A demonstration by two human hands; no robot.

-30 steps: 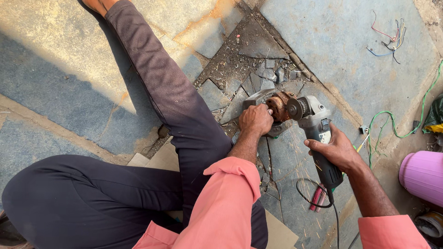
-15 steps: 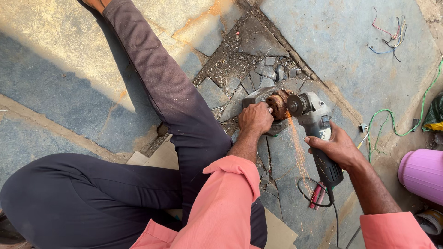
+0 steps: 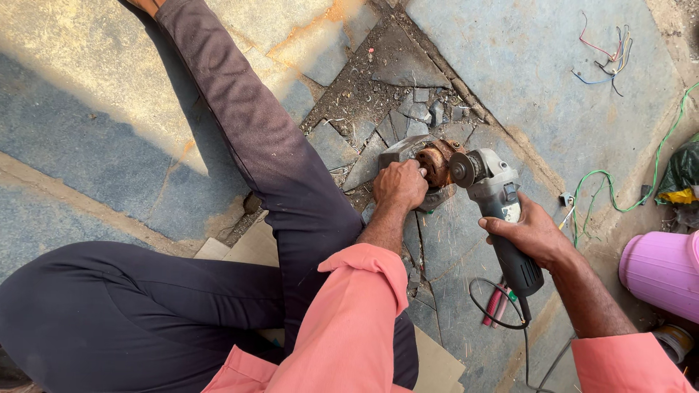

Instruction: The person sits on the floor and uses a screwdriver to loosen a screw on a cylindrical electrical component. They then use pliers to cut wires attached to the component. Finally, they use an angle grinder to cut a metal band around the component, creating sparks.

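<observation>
I sit on a stone floor with my legs stretched out. My right hand (image 3: pixel 530 234) grips the dark handle of a grey angle grinder (image 3: pixel 499 211). Its disc (image 3: pixel 463 169) touches a rusty round metal part (image 3: pixel 437 164). My left hand (image 3: pixel 400 185) presses down on that rusty part and the grey metal piece (image 3: pixel 403 151) under it, holding them on the cracked stone. Faint sparks fall just below the disc.
Broken stone slabs and rubble (image 3: pixel 408 109) lie beyond the workpiece. The grinder's black cord (image 3: pixel 495 309) loops near a red tool (image 3: pixel 494 306). A pink plastic container (image 3: pixel 661 271) stands at the right. Green wire (image 3: pixel 604 185) and coloured wire scraps (image 3: pixel 608 54) lie on the floor. Cardboard (image 3: pixel 437 364) is beneath me.
The bright streak of sparks seen half a second ago has faded to faint specks. Both hands and the grinder stay in nearly the same place.
</observation>
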